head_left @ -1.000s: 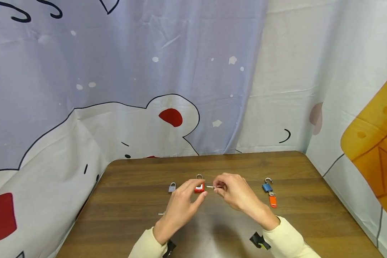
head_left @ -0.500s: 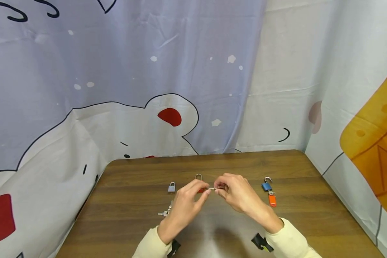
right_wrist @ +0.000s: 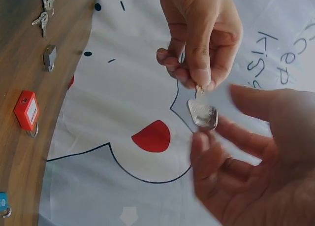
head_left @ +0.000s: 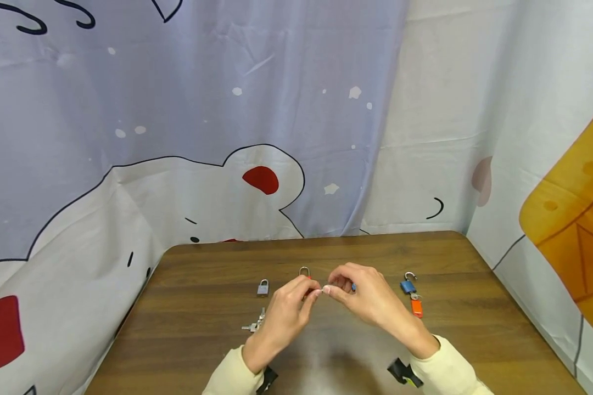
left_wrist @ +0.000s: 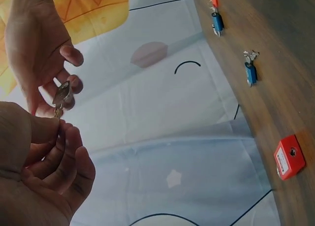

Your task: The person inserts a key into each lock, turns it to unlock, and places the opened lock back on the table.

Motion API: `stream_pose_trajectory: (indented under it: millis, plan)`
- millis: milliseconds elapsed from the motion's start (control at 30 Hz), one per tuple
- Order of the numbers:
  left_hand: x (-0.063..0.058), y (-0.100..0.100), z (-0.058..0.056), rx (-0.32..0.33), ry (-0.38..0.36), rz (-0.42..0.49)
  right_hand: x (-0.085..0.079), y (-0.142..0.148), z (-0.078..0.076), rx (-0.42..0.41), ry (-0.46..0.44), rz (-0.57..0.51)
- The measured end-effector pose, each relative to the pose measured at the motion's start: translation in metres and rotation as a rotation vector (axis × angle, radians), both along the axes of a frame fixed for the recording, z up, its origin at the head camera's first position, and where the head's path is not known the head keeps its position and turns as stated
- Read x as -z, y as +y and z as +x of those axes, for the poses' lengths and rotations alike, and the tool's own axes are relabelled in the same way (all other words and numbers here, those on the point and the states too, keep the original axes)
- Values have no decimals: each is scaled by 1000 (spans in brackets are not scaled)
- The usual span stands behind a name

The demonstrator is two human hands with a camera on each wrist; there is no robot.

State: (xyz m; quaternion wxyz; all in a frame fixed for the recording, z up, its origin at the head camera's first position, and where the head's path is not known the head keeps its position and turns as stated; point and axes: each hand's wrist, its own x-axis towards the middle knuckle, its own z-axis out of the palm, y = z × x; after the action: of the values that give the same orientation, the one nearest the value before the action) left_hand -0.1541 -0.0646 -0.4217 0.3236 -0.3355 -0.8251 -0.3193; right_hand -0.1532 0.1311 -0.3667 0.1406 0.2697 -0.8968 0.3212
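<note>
My left hand (head_left: 283,314) pinches the narrow end of a silver key (right_wrist: 203,113) between thumb and forefinger, above the table. The key's broad head points at my right hand (head_left: 368,293). In the right wrist view, the right thumb stands apart from the key, while the fingertips lie close under its head; whether they touch it I cannot tell. Behind the hands a red padlock (left_wrist: 290,157) stands on the table, mostly covered by the left hand in the head view. A blue padlock with keys (left_wrist: 250,72) is largely hidden behind the right hand there.
A small grey padlock (head_left: 263,288) stands left of the red one. Loose silver keys (head_left: 255,323) lie nearer, beside the left wrist. At right, a blue padlock (head_left: 408,286) with a raised shackle has an orange tag (head_left: 417,308). The wooden table (head_left: 202,351) meets printed curtains behind.
The left hand has moved from hovering beside the key to pinching its narrow end. The right hand, which pinched the key before, has loosened its fingers from it.
</note>
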Motion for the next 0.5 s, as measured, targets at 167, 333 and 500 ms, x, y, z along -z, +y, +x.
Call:
stream_pose_trajectory:
  millis: [167, 333, 500]
  plan:
    - [-3, -1, 2, 1, -12, -28, 5, 9, -3, -55, 86, -90]
    - [-6, -4, 3, 0, -24, -56, 15, 16, -5, -112, 114, -64]
    - [-7, -5, 4, 2, -12, -76, 24, 17, -5, -174, 149, -10]
